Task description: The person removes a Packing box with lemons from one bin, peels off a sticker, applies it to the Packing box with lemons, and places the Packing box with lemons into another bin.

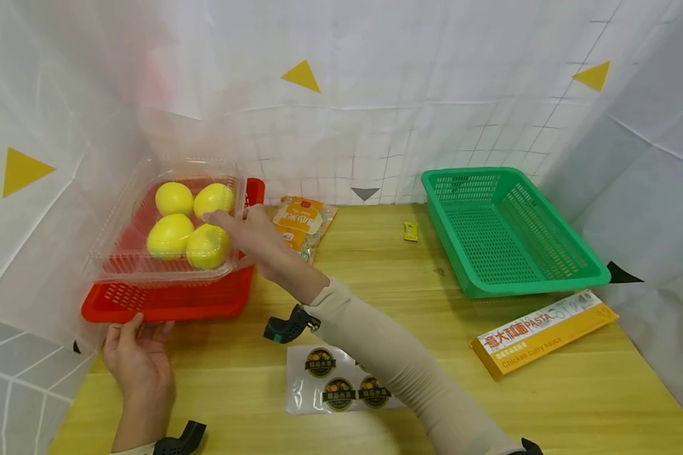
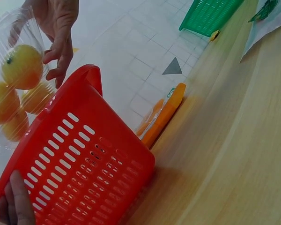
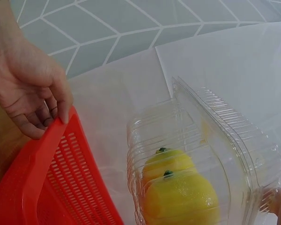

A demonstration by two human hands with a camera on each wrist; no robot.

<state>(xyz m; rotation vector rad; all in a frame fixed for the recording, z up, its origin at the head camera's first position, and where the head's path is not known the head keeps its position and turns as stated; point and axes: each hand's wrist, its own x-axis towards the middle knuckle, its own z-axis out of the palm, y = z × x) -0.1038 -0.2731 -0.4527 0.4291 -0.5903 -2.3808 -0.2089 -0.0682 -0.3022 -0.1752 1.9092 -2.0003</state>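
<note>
Right hand (image 1: 256,240) holds a clear plastic box (image 1: 150,273) by its right edge, fingers bent against the thin wall. Box: glossy, see-through, roughly square, with ribbed sides and a flat flange. It is over the mouth of a red basket (image 1: 171,311); whether its underside touches the rim, cannot tell.

Inside the box: four yellow fruits (image 1: 171,235), smooth and rounded, grouped together. Orange blush seen in the left wrist view; dark green stem ends on two in the right wrist view.

Left hand (image 1: 142,360) grips the near rim of the red basket, fingers curled over the edge. Basket: stiff plastic, rolled rim, walls pierced by rows of short rounded slots. It is tilted in the grip.

Beside the basket's right side: a soft packet (image 1: 301,221), orange and transparent, crinkled film. On the wood-grained table (image 1: 239,385): a small yellow sachet (image 1: 411,231); a sheet of round dark labels (image 1: 310,399), shiny, partly under the right sleeve (image 1: 398,360); a long white-and-orange pasta carton (image 1: 546,332), sharp-edged; a green basket (image 1: 537,287) of perforated plastic, rectangular, sides flaring upward.
</note>
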